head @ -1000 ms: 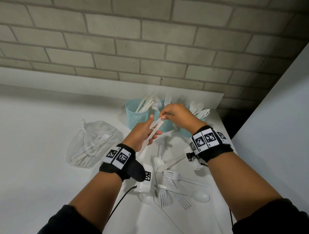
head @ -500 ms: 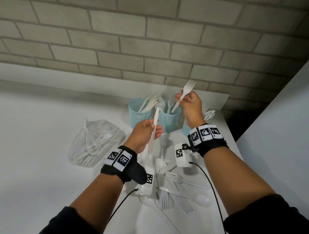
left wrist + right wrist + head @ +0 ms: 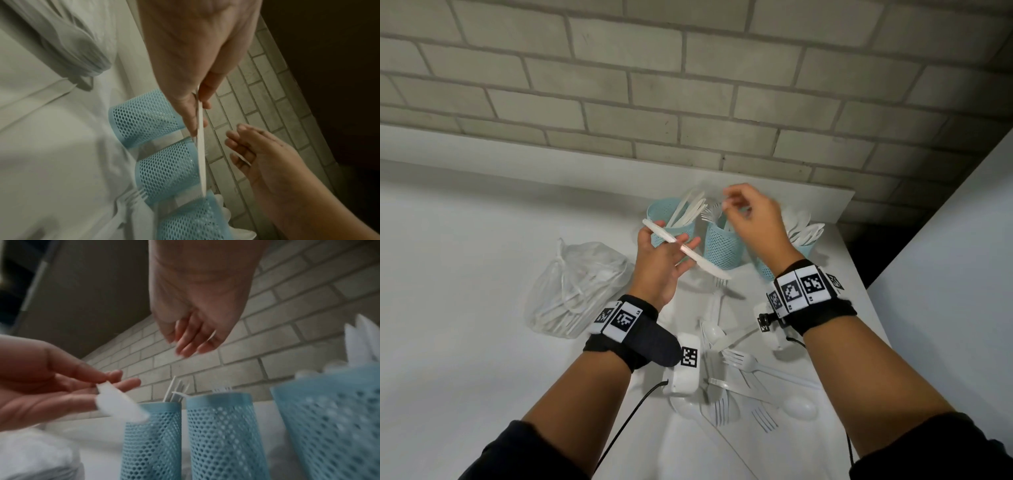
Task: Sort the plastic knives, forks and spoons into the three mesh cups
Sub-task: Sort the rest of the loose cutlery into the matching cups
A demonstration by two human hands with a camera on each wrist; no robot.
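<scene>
My left hand (image 3: 661, 260) pinches a white plastic knife (image 3: 705, 265) between thumb and fingers; it slants in front of the left mesh cup (image 3: 661, 210), which holds knives. In the left wrist view the knife (image 3: 200, 154) shows edge-on. My right hand (image 3: 753, 219) hovers over the middle cup (image 3: 722, 246), where forks stand. In the right wrist view its fingers (image 3: 191, 340) hang loose with nothing in them. The right cup (image 3: 806, 248) holds spoons. Loose forks (image 3: 743, 368) and spoons (image 3: 798, 407) lie on the table below my wrists.
A knotted clear plastic bag (image 3: 575, 287) with more cutlery lies left of the cups. A brick wall (image 3: 688, 102) rises behind the cups. The table's right edge (image 3: 856, 270) runs close past the right cup, with a dark gap beyond.
My right hand lowered the raised fork to the middle cup and let it go. My left hand lifted leftward, tilting its knife from near upright to a slant.
</scene>
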